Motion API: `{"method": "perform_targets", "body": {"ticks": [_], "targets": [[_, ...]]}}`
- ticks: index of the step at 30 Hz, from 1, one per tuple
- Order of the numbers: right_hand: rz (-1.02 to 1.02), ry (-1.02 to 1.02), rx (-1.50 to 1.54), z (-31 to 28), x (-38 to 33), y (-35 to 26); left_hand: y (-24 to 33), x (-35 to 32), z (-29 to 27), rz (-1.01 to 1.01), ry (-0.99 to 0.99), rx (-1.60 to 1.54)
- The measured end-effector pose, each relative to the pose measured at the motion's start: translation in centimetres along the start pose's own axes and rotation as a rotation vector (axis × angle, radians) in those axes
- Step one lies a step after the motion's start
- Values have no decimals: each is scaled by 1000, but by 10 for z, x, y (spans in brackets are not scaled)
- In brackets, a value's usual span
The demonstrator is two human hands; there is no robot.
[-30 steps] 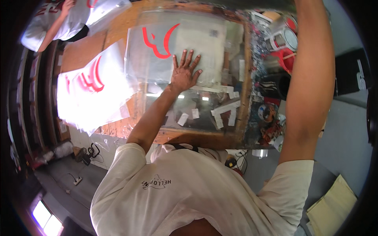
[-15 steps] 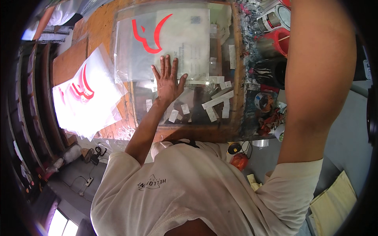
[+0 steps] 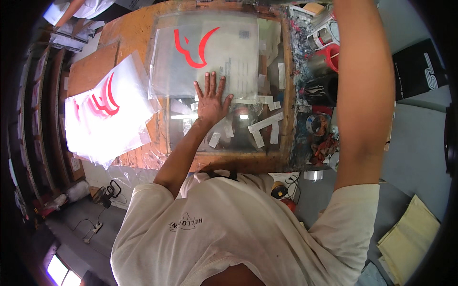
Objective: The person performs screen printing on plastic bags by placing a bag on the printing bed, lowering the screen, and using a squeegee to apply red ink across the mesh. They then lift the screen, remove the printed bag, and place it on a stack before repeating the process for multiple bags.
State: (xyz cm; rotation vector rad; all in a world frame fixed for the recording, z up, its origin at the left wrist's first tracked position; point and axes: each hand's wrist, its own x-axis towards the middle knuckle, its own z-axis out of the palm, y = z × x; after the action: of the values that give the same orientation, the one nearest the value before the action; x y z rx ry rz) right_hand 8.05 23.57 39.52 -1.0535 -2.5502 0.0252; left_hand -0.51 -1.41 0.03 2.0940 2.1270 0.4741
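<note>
My left hand (image 3: pixel 213 101) lies flat with its fingers spread, its fingertips on the lower part of a clear plastic bag (image 3: pixel 164 71). The bag carries a red curved print (image 3: pixel 196 64) and rests on a glass panel (image 3: pixel 202 143) set in a wooden table. Strips of white tape (image 3: pixel 265 122) are stuck to the glass beside and below my hand. My right arm (image 3: pixel 365 95) stretches up past the top edge of the picture on the right, so the right hand is out of sight.
Left on the table (image 3: pixel 88 76) lies a loose pile of plastic bags (image 3: pixel 102 128) with red prints. Paint-smeared cans and a red container (image 3: pixel 331 56) line the right side. Shelving (image 3: pixel 40 114) stands far left; a black box (image 3: pixel 422 71) is at far right.
My right arm has shifted left in the picture and looks narrower. My left hand stays flat on the bag. The whole view has shifted slightly.
</note>
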Motion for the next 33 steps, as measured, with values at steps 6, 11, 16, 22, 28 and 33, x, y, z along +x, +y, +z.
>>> {"method": "perform_targets", "body": {"ticks": [6,11,16,22,28,33], "targets": [[114,-137,126,22,-77,-47,12,-11,-71,-97,98,-544],[43,83,126,115,-195,-64,45,-65,-144,-297,284,-1868],[327,-358,446,208,-177,4,19,-97,-104,-1130,-19,-2222],[247,-292,172,293,-65,76,19,-92,-74,-1379,31,-2063],[24,-239,-14,332,-75,55,23,-108,-69,-1272,60,-2099],[-32,-201,113,286,-189,-16,31,-101,-88,-1215,92,-2024]]}}
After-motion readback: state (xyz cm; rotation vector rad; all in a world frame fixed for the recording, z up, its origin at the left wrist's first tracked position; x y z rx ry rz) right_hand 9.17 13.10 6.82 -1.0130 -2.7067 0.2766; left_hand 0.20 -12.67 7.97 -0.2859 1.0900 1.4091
